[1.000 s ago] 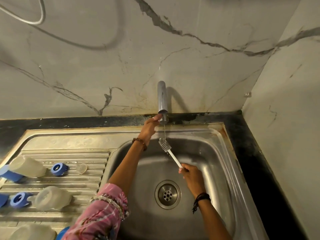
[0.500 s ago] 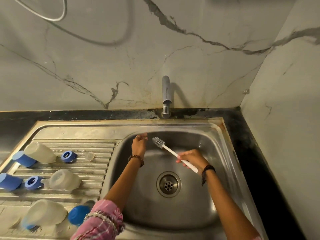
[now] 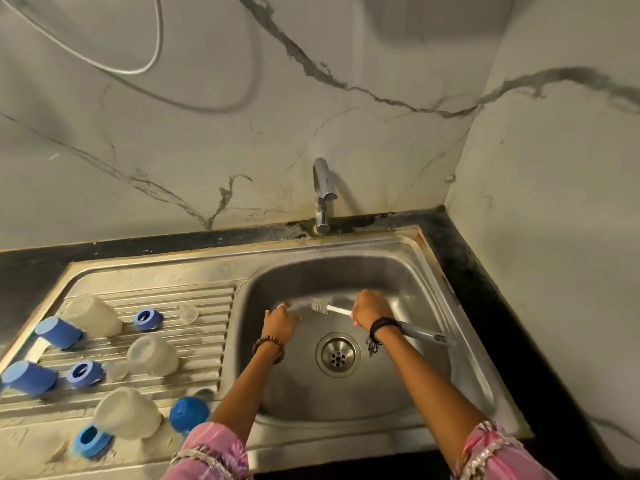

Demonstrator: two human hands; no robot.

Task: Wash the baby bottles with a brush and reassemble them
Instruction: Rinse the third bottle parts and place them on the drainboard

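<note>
My right hand (image 3: 370, 308) grips the white handle of the bottle brush (image 3: 320, 305) over the sink basin (image 3: 408, 282), bristle head pointing left. My left hand (image 3: 280, 320) hovers just left of the bristles, fingers loosely bent and holding nothing. The clear bottle bodies (image 3: 91, 313) (image 3: 152, 355) (image 3: 128, 412) lie on the ribbed drainboard (image 3: 194, 341) at left. Among them are blue caps (image 3: 59, 332) (image 3: 29, 374) (image 3: 188, 412), blue collar rings (image 3: 148, 319) (image 3: 85, 373) (image 3: 90, 441) and a clear nipple (image 3: 188, 313).
The chrome tap (image 3: 322, 195) stands at the back of the sink with no water running. The drain (image 3: 337, 355) sits in the basin floor under my wrists. Black countertop (image 3: 485, 306) borders the sink on the right, against a marble wall corner.
My left hand left the tap and dropped into the basin beside the bristles. My right hand slid up the handle and turned the brush flatter. The water stream has stopped.
</note>
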